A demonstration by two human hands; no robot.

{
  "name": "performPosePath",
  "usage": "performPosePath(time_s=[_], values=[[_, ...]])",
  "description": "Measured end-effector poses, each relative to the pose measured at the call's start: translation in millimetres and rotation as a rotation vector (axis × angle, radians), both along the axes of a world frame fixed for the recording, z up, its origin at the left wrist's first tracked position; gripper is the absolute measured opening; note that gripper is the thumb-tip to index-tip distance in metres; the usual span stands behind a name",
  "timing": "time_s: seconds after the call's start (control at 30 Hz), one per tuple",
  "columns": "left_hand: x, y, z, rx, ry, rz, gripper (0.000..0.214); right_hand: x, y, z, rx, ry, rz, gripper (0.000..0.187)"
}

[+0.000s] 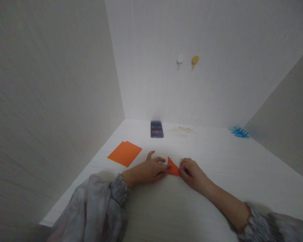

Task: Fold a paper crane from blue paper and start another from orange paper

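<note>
A small orange paper folded into a triangle [172, 167] lies on the white table [217, 161] between my two hands. My left hand [151, 169] rests on the table with its fingertips pressed against the triangle's left edge. My right hand [191, 172] is curled, its fingertips pinching the triangle's right corner. Both hands hold the same folded paper flat on the table.
A stack of flat orange paper sheets [124, 153] lies to the left. A small dark object [157, 129] stands near the back wall. Blue folded paper pieces [239, 131] sit at the far right. Two round hooks [188, 61] hang on the wall. Walls close in left and right.
</note>
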State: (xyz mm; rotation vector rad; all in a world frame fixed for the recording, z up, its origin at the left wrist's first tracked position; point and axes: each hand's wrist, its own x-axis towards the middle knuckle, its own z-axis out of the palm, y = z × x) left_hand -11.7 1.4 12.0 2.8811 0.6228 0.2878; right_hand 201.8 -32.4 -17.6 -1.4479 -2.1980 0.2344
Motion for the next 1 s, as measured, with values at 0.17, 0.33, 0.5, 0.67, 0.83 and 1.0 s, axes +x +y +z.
performPosePath(time_s=[0.17, 0.33, 0.5, 0.67, 0.83, 1.0], values=[[1.3, -1.8, 0.8, 0.044, -0.003, 0.000, 0.025, 0.4, -1.1, 3.4, -0.030, 0.007, -0.016, 0.019], [1.7, -2.1, -0.6, 0.049, -0.007, 0.006, 0.027, -1.6, -2.0, 4.9, -0.012, 0.005, -0.035, 0.018], [2.8, -3.2, -0.5, 0.068, 0.014, 0.030, 0.029, -4.5, -2.3, -1.2, 0.008, -0.050, -0.102, 0.017], [1.6, -5.3, 1.2, 0.071, 0.015, 0.026, 0.030, -5.9, -1.6, -5.3, 0.006, -0.107, -0.142, 0.016], [-1.2, -5.4, 3.1, 0.077, 0.034, -0.041, 0.034, -8.5, -3.2, -4.1, -0.008, -0.139, -0.175, 0.016], [-2.5, -4.4, 3.4, 0.092, 0.048, -0.062, 0.035, -12.6, -6.9, 1.7, -0.018, -0.186, -0.233, 0.017]])
